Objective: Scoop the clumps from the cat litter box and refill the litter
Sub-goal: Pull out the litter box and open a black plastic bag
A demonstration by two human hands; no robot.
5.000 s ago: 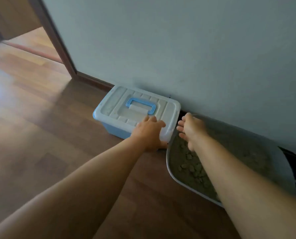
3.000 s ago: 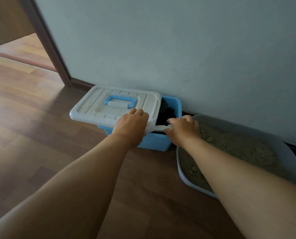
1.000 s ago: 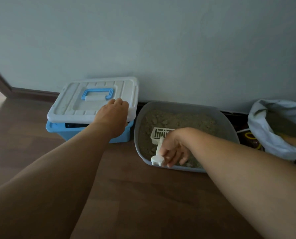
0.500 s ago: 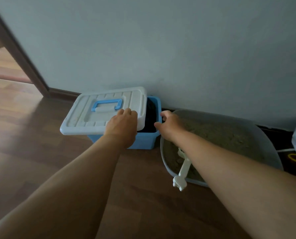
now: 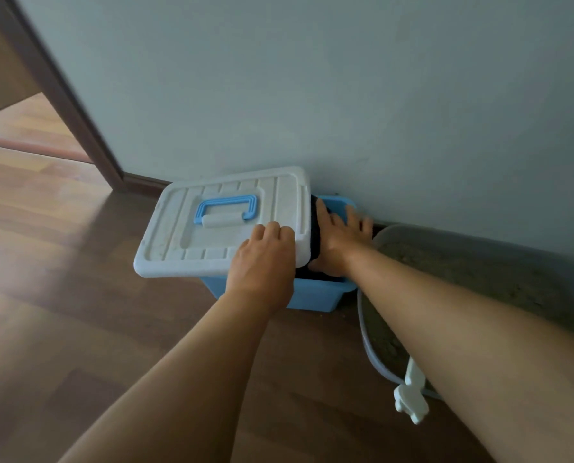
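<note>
Gripping skewed lid (image 5: 212,235) mid-frame with left hand (image 5: 262,265), right hand (image 5: 337,242) spread-fingered inside blue bin (image 5: 315,295); could drop lid onto wrist through loose grip

My right forearm (image 5: 446,312) hides the head of the white plastic scoop (image 5: 411,392); my right hand (image 5: 337,242) is blurred; inside the blue plastic box (image 5: 312,295) is too dark.

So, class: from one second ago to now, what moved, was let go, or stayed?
The right grip let go of the white plastic scoop, now propped on the rim of the grey litter tray, and reached left over the blue plastic box. The white plastic lid slid left, uncovering the box's right end. The left grip stays on the lid; box and tray unmoved.
</note>
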